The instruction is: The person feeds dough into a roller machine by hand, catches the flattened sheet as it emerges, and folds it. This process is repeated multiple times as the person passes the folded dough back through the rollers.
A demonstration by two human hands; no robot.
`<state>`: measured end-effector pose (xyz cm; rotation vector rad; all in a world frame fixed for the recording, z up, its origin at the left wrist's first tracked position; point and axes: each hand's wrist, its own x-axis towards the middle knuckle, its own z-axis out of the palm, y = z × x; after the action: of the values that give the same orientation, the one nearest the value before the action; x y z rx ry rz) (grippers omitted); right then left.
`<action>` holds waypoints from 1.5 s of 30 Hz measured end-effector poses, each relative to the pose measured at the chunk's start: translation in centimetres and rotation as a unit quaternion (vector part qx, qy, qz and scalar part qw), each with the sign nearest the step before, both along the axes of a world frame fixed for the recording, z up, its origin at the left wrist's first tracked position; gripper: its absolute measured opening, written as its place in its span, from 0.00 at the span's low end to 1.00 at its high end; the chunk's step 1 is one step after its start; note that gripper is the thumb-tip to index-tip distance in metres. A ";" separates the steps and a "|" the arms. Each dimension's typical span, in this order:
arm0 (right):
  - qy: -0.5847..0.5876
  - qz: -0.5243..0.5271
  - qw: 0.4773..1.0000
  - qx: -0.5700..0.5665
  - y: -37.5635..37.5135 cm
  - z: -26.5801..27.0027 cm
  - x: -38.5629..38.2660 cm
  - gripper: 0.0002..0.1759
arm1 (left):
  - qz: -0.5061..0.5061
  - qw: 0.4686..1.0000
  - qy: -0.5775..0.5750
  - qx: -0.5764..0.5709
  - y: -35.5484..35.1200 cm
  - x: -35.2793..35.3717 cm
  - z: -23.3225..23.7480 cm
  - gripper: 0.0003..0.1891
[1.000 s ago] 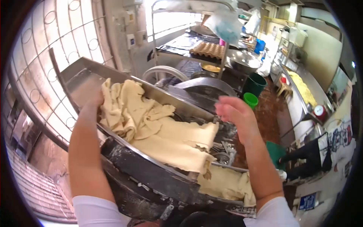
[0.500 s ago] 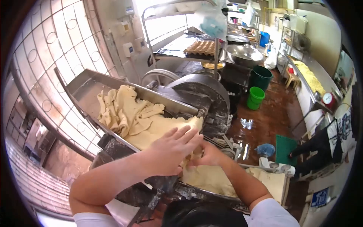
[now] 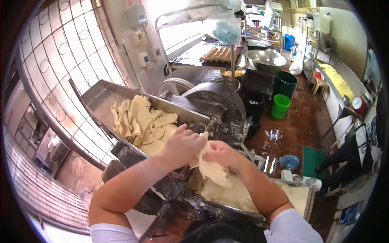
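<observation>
My left hand (image 3: 184, 145) is closed on the edge of a pale dough sheet (image 3: 215, 173), at the lower end of the metal chute. Beside it, my right hand (image 3: 223, 154) grips the same sheet, which hangs as a torn-edged flap below my fingers. Folded dough (image 3: 139, 117) lies bunched in the chute (image 3: 104, 90) to the upper left, and a flat stretch runs from it down towards my left hand. Under my right forearm, more flat dough (image 3: 239, 198) rests in the lower tray. The rollers between are mostly hidden by my hands.
A dark machine housing (image 3: 219, 99) with a wheel rises just beyond my hands. Green buckets (image 3: 280, 106) stand on the wet floor, near a steel bowl (image 3: 266, 60) and egg trays (image 3: 220, 54). At right are a person's dark-clothed legs (image 3: 344, 158) and a red scale (image 3: 358, 104).
My left hand, stretched flat over the dough before, has curled round its edge. A dough flap now hangs between my hands above the lower tray. The view has shifted slightly.
</observation>
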<state>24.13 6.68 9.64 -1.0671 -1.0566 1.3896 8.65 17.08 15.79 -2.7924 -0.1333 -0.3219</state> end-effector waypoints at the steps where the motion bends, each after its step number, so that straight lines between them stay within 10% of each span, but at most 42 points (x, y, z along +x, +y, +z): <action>1: 0.000 -0.001 1.000 0.003 0.1 1.2 -0.3 0.15 | 0.005 1.000 -0.012 0.011 0.7 -0.1 0.5 0.14; 13: -0.036 -0.081 0.995 0.043 0.0 2.7 -1.1 0.16 | -0.034 0.995 -0.058 0.078 6.1 -1.0 3.8 0.10; 18: -0.152 -0.113 0.981 -0.029 -6.0 -4.1 3.0 0.14 | 0.169 0.959 -0.228 -0.022 14.6 -5.6 5.0 0.14; 21: 0.002 -0.211 0.975 -0.064 -7.3 -14.3 3.2 0.15 | 0.215 0.944 -0.234 -0.091 15.5 -6.0 5.9 0.18; 23: -0.245 -0.147 0.953 -0.106 -6.1 -20.7 4.1 0.16 | 0.232 0.928 -0.259 -0.133 15.8 -5.7 6.1 0.19; 26: -0.410 -0.261 0.874 0.011 -6.1 -16.6 4.0 0.19 | 0.329 0.905 -0.211 -0.171 17.6 -5.8 4.0 0.16; 30: -0.066 -0.285 0.945 0.142 -2.7 0.4 1.7 0.17 | 0.358 0.869 -0.274 -0.204 20.8 -9.0 3.0 0.20; 35: -0.423 -0.070 0.870 0.242 8.0 8.8 -8.0 0.31 | 0.316 0.876 -0.196 -0.307 25.2 -12.1 2.9 0.33; 39: -0.599 -0.003 0.799 0.063 17.5 7.2 -14.1 0.44 | 0.129 0.787 -0.170 -0.579 25.6 -14.5 5.3 0.40; 41: -0.631 -0.032 0.772 0.069 20.6 4.6 -15.4 0.47 | 0.389 0.825 -0.182 -0.367 22.8 -14.3 6.6 0.40; 45: -0.666 -0.034 0.744 0.045 22.9 4.5 -15.7 0.46 | 0.567 0.760 -0.054 -0.315 25.0 -14.0 6.3 0.40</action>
<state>8.42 29.59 14.10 -2.0550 -1.9892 0.2829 -5.33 42.07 22.07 -2.6029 -2.1661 -0.1082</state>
